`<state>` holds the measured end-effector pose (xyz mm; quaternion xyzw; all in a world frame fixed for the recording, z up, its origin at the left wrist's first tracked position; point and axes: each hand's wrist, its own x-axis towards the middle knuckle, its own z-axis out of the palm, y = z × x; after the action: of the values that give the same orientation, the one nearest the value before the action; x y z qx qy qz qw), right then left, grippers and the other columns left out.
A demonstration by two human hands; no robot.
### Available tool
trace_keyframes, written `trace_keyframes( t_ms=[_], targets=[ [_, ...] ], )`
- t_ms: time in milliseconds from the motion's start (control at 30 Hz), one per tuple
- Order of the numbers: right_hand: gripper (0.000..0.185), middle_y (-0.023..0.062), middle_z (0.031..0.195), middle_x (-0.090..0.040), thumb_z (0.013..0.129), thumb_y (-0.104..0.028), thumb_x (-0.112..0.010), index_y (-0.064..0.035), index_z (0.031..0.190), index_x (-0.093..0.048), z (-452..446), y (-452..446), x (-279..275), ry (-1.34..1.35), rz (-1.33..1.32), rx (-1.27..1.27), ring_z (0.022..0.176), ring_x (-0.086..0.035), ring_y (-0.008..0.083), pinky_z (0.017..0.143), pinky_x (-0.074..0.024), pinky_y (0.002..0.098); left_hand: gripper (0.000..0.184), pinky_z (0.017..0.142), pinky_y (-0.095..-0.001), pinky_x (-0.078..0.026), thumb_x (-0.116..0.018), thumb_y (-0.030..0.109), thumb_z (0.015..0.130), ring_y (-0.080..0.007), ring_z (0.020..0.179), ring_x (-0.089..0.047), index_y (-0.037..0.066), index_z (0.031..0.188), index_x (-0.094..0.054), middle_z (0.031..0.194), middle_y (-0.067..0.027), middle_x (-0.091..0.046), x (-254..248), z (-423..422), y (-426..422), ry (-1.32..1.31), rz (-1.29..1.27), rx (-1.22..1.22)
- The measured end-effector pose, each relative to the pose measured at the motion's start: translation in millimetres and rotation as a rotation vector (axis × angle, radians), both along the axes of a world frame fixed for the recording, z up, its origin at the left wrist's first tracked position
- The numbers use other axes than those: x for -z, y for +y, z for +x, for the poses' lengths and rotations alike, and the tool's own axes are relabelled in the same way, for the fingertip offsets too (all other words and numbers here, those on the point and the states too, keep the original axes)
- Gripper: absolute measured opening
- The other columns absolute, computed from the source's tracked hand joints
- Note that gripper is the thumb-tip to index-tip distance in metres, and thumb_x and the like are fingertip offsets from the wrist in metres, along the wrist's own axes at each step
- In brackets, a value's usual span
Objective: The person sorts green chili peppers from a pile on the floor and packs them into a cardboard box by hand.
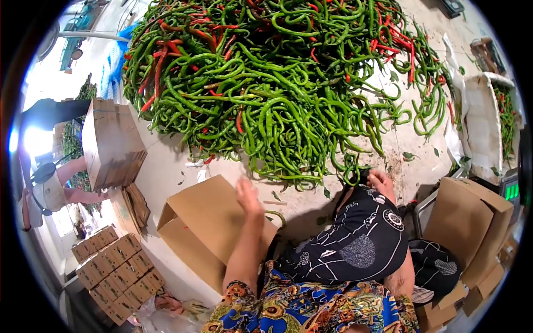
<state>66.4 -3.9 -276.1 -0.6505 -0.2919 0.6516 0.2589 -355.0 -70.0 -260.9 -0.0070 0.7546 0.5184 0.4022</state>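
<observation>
A large heap of long green chili peppers point(277, 119) spreads over the pale floor, with red chili peppers point(158, 77) mixed through it. My left hand point(248, 197) is raised over the edge of an open cardboard box point(202, 202), its fingers stretched out and slightly blurred, with nothing visible in them. My right hand point(382, 184) is just beyond my bent knee in dark patterned trousers, close to the heap's near edge. Its fingers are curled, and whatever they may hold is hidden. One green chili pepper point(276, 217) lies on the floor beside the box.
At left, a person point(47, 188) is beside a tall carton point(111, 144). Stacked cartons point(119, 272) stand at lower left. To my right are another cardboard box point(461, 216), a scale with a green display point(511, 191) and a white foam box point(483, 119) with peppers.
</observation>
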Motion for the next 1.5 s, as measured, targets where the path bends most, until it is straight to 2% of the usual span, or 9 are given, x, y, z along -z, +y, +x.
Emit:
trace_keyframes(
  t_ms=[167,200,333,667,833,1067,1267,1333,1500],
  targets=[
    [0.036,0.0052,0.091,-0.063,0.090,-0.026,-0.061,0.0001,0.115,-0.059,-37,57,-29,-0.025,0.098,-0.185,0.078,-0.058,0.0107,0.067,-0.0481,0.0247,0.049,0.086,-0.0337,-0.049,-0.055,0.042,0.094,-0.0159,0.106,-0.058,0.009,0.129,-0.047,0.111,-0.0049,-0.059,12,-58,122,-0.010,0.305,0.301],
    [0.036,0.0054,0.091,-0.064,0.090,-0.026,-0.061,0.0003,0.115,-0.059,-48,69,-43,-0.024,0.185,-0.218,0.079,-0.058,0.0111,0.068,-0.0479,0.0249,0.063,0.097,-0.0352,-0.045,-0.057,0.039,0.093,-0.0221,0.117,-0.052,0.004,0.141,-0.035,0.134,-0.0120,-0.049,-4,-47,144,-0.189,0.332,0.324],
    [0.044,0.0069,0.102,-0.065,0.087,-0.031,-0.066,0.0006,0.116,-0.060,-80,108,-71,0.067,0.213,-0.240,0.087,-0.059,0.0122,0.076,-0.0477,0.0275,0.049,0.088,-0.0380,-0.053,-0.059,0.039,0.091,-0.0238,0.100,-0.063,0.006,0.126,-0.053,0.121,-0.0096,-0.060,47,-46,166,-0.608,0.372,0.364],
    [0.071,0.0130,0.127,-0.056,0.074,-0.039,-0.077,-0.0037,0.130,-0.052,-91,171,-42,-0.078,0.323,-0.447,0.118,-0.051,0.0207,0.102,-0.0380,0.0328,0.058,0.095,-0.0427,-0.048,-0.069,0.022,0.086,-0.0211,0.117,-0.052,0.016,0.136,-0.041,0.128,-0.0031,-0.054,-12,90,116,-0.627,0.118,0.595],
    [0.083,0.0155,0.134,-0.053,0.069,-0.053,-0.074,-0.0080,0.134,-0.050,-103,163,-26,-0.253,0.299,-0.509,0.124,-0.050,0.0291,0.104,-0.0393,0.0354,0.052,0.103,-0.0408,-0.042,-0.070,0.028,0.086,-0.0230,0.115,-0.053,0.008,0.129,-0.049,0.126,-0.0055,-0.056,6,115,122,-0.625,0.236,0.262],
    [0.038,0.0079,0.120,-0.062,0.090,-0.019,-0.059,-0.0060,0.126,-0.058,-47,121,-29,0.764,0.047,0.186,0.106,-0.059,0.0170,0.091,-0.0480,0.0326,0.041,0.094,-0.0317,-0.044,-0.066,0.015,0.087,-0.0161,0.100,-0.058,0.000,0.123,-0.053,0.114,-0.0070,-0.061,-121,212,152,-0.214,0.280,0.603],
    [0.035,0.0122,0.103,-0.068,0.085,-0.023,-0.065,-0.0027,0.113,-0.063,58,82,-16,0.581,-0.167,0.509,0.085,-0.067,0.0208,0.076,-0.0562,0.0334,0.080,0.099,-0.0380,-0.043,-0.074,0.025,0.077,-0.0314,0.116,-0.054,0.003,0.143,-0.033,0.130,-0.0254,-0.050,-126,273,152,0.332,0.287,1.459],
    [0.032,0.0096,0.094,-0.067,0.091,-0.032,-0.058,-0.0038,0.105,-0.065,111,64,69,0.296,-0.066,0.439,0.078,-0.063,0.0190,0.070,-0.0530,0.0312,0.075,0.091,-0.0363,-0.050,-0.072,0.017,0.079,-0.0304,0.108,-0.061,0.009,0.144,-0.034,0.131,-0.0253,-0.050,-103,277,155,0.050,0.317,1.513],
    [0.031,0.0047,0.085,-0.061,0.094,-0.031,-0.054,-0.0018,0.092,-0.065,134,28,48,-0.182,0.018,0.743,0.079,-0.053,0.0151,0.074,-0.0421,0.0303,0.054,0.088,-0.0315,-0.050,-0.065,0.011,0.085,-0.0218,0.104,-0.063,0.001,0.135,-0.046,0.123,-0.0188,-0.060,-89,270,130,-0.146,0.193,1.442]
  ],
)
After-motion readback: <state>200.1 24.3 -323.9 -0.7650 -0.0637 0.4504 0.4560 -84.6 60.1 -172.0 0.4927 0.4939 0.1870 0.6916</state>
